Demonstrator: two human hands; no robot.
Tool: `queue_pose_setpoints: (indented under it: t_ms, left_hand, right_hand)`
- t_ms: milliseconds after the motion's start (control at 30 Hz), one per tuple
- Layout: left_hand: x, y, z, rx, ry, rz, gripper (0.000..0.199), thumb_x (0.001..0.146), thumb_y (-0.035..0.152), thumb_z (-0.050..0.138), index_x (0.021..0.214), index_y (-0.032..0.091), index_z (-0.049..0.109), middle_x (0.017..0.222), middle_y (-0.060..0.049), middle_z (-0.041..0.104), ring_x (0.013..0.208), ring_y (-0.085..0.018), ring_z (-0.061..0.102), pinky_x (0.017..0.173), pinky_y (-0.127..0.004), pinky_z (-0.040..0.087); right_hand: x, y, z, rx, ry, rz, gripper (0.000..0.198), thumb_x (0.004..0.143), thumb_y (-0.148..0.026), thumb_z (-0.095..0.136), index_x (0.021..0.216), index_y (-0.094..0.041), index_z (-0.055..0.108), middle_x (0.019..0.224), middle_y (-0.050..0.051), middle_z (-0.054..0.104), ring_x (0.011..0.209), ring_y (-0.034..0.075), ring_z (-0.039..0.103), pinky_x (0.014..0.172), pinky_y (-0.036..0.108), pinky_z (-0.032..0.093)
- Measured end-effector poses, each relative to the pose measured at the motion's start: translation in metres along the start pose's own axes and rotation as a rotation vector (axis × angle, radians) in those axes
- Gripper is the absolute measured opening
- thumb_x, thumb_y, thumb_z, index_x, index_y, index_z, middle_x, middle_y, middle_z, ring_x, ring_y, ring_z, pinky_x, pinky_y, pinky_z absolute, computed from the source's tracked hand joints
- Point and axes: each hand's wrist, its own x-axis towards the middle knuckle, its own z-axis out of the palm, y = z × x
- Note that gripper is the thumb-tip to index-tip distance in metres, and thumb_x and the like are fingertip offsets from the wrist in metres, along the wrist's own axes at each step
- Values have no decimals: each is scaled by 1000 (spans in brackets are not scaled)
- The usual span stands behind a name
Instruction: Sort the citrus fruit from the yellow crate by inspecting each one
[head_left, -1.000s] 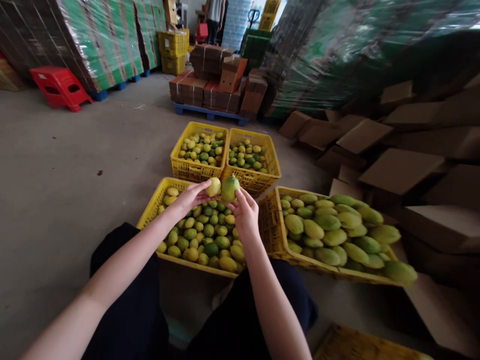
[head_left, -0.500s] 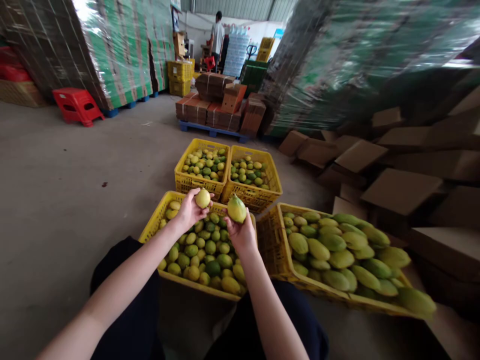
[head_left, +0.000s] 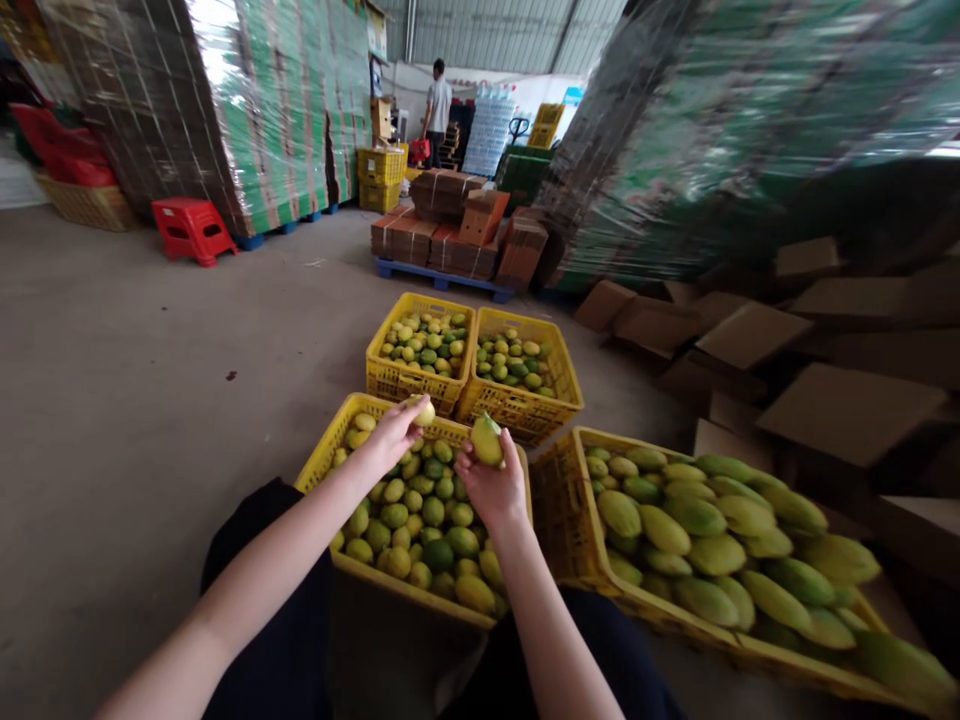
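Left hand (head_left: 394, 437): closed around a small, round, pale yellow fruit (head_left: 424, 410), gripped at the fingertips and mostly covered by them. Right hand (head_left: 491, 487): closed around a larger yellow-green fruit (head_left: 486, 438), oval with a pointed top end, skin smooth; its upper half stands clear of the fingers. The two fruits are near each other but apart, both held over the far edge of the near yellow crate (head_left: 319, 462).

That crate is filled with small mixed green and yellow fruit. Just right of it, a second crate (head_left: 559, 500) holds bigger, elongated green fruit heaped above the rim. Two more yellow crates (head_left: 409, 380) sit side by side just beyond, each with a shallower layer of small fruit.

Surface: bare grey concrete floor (head_left: 150, 380). Room: warehouse. Plastic-wrapped stacks of flat cartons left and right, brown cartons on a blue pallet (head_left: 442, 280) far centre, loose cardboard boxes right, red stool (head_left: 191, 228) far left. A person (head_left: 437, 100) stands far off.
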Motion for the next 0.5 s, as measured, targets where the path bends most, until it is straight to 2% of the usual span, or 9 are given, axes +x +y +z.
queue_pose_setpoints:
  t_ms: [100,167,267,400,467,500]
  left_hand:
    - [-2,1,1,-63,-12,-123,19,88,23,68,76,9,66,68,-6,66,59,-8,59,52,-16,47]
    - [-3,2,2,-118,-32,-157,24,93,26,61,79,7,67,69,-9,68,61,-11,62,54,-16,52]
    - [-2,1,3,-192,-35,-133,22,95,23,57,84,6,66,73,-12,70,66,-13,66,59,-18,57]
    - [-1,2,2,-241,-36,-75,8,90,14,62,86,8,66,80,-11,71,71,-13,68,66,-20,59]
    - [-2,3,1,-213,-84,-46,3,86,12,68,87,10,67,83,-10,72,72,-13,68,67,-21,58]
    - [-3,3,0,-170,-122,-30,8,82,13,72,89,11,67,86,-10,72,74,-13,69,69,-23,59]
  right_hand:
    - [1,1,-3,7,29,-27,30,80,-49,64,77,-19,64,61,1,62,54,13,54,49,22,46]
    - [2,2,-4,2,44,-35,34,81,-53,61,75,-20,63,60,1,60,53,13,53,48,23,45]
    - [3,2,-5,-11,57,-42,42,81,-60,56,75,-19,63,58,-1,57,50,11,49,45,22,41]
    - [6,1,-6,-22,67,-58,48,82,-63,53,78,-17,66,51,-3,48,46,9,43,41,19,36]
    - [7,0,-6,-52,69,-68,44,79,-61,60,82,-19,67,57,-2,56,49,10,47,44,21,40]
    - [8,-1,-6,-76,67,-83,40,77,-59,65,83,-20,67,63,-1,61,53,11,51,48,22,44]
